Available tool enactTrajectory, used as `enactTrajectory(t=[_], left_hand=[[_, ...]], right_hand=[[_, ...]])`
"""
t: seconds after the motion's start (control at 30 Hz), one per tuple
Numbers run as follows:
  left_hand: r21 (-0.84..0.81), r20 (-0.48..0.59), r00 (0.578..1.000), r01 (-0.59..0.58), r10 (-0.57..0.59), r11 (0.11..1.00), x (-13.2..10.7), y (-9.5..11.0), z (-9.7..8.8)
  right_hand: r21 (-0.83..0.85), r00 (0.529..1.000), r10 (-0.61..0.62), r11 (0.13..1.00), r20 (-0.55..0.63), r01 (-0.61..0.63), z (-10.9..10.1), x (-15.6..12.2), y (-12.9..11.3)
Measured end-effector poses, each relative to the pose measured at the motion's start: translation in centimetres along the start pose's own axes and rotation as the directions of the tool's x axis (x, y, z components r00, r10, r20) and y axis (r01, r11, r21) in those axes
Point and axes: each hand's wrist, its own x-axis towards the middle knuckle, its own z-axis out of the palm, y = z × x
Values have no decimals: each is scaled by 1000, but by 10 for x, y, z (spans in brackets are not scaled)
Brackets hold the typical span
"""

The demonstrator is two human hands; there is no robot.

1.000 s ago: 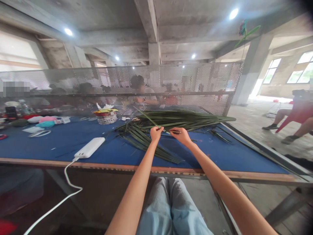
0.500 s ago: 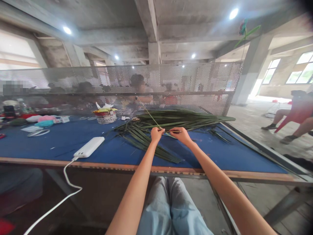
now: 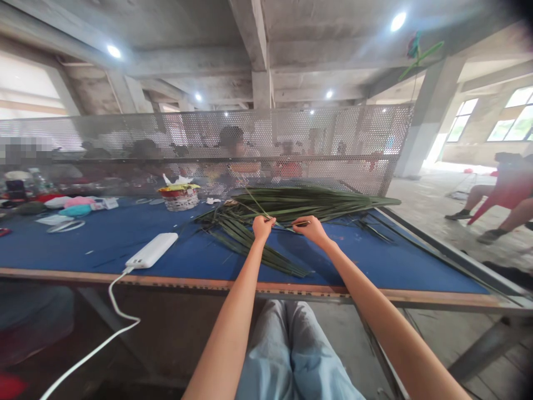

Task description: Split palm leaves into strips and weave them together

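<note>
left hand (image 3: 264, 228), right hand (image 3: 311, 229), wider on leaflet (image 3: 258, 203)

The room is bright. White ceiling lamps (image 3: 114, 51) shine, and big windows (image 3: 510, 123) glow very white. The left hand (image 3: 263, 228) and right hand (image 3: 312, 230) make soft shadows on the blue table (image 3: 83, 244). The picture's edges look bent and blurry.

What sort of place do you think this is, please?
Probably a shared craft workshop: bare concrete beams, a long blue worktable with palm fronds, and people beyond a perforated metal screen.
</note>
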Motion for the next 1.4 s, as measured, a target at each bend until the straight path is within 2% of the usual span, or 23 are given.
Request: enactTrajectory(t=[0.17,0.3,0.4,0.57,0.67,0.8,1.07,1.27,1.4], left_hand=[[-141,-57,998,30,-38,990,3,-1,5],[-272,9,1000,6,-4,962,2,-3,12],[-243,64,998,-10,26,970,1,-5,15],[-206,121,993,36,-11,978,2,-6,15],[-143,143,990,25,-5,989,1,-4,13],[-61,116,993,-2,9,998,0,1,8],[-100,50,998,45,-41,994,3,-3,1],[-333,-6,995,87,-95,939,7,-6,5],[-417,78,994,105,-79,903,4,-5,11]], right_hand=[[11,999,-13,1000,-30,13,2,0,-1],[15,998,-29,999,-55,30,5,0,-2],[10,998,-42,999,-47,42,6,-1,-4],[18,998,-55,998,-31,56,6,0,-4],[45,999,-34,998,-12,34,5,0,-3],[46,1000,-11,999,21,10,2,1,1],[16,999,51,999,-6,-51,-6,4,11],[3,1000,-5,1000,-12,5,-3,1,3],[-26,998,-57,998,-24,56,4,-2,-4]])
